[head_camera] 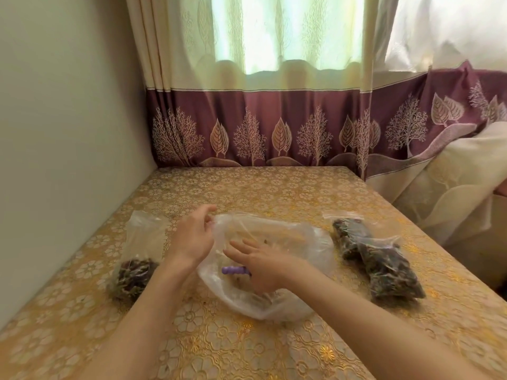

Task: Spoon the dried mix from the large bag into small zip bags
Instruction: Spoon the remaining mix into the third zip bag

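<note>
Centre of the table (274, 187), the large bag (288, 242) lies slumped and looks close to spent, only crumbs of dried mix showing through the clear film. The left hand (193, 235) is up at the bag's far-left rim, fingers curled and pinching the plastic to lift the mouth. The right hand (260, 266) lies across the bag with its fingers stretched forward, a purple spoon (233, 270) handle poking out beneath the palm; the thumb seems to trap it, though the grip itself is hidden, so I can't say for sure.

That film is thin, limp and slick: it will collapse the instant it's let go, so the rim is the place to hold it, taut and open. The mix looks light and brittle, easy to scatter.

Left of the action stands a small zip bag (134, 259), partly filled, top gaping. Off to the right, two filled zip bags (378, 256) lie overlapping.

Underfoot for all this: a glossy gold floral tablecloth (247, 352), pushed into a corner between a pale wall (68, 133) and a maroon-bordered curtain (274, 119) with daylight behind.
</note>
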Tool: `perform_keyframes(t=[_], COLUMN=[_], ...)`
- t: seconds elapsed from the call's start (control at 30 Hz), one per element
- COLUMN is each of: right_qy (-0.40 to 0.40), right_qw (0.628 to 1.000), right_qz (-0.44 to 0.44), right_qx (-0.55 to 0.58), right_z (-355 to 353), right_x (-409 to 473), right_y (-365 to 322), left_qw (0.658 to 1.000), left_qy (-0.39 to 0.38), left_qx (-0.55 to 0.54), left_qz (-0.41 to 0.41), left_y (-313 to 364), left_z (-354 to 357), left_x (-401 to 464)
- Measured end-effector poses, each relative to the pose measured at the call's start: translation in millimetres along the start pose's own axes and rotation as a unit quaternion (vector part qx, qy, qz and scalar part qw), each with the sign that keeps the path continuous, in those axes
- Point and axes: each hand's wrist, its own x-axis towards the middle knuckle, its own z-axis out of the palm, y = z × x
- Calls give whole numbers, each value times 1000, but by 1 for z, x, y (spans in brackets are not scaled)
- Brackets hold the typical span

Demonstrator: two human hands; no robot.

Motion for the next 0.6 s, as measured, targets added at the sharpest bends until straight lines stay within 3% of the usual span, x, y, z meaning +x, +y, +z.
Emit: perform_keyframes(t=[0.2, 0.6], right_qy=[3, 76], right_qw=[999, 997], right_qz=[-8, -3], right_qx=[38, 33], right_z=[9, 21], right_x=[7, 4], right_y=[2, 1], left_qw=[983, 976], left_qy=[24, 42], left_qx=[2, -15], left_qz=[182, 213], left_y=[28, 34], left_z=[0, -1], left_x=[3, -9])
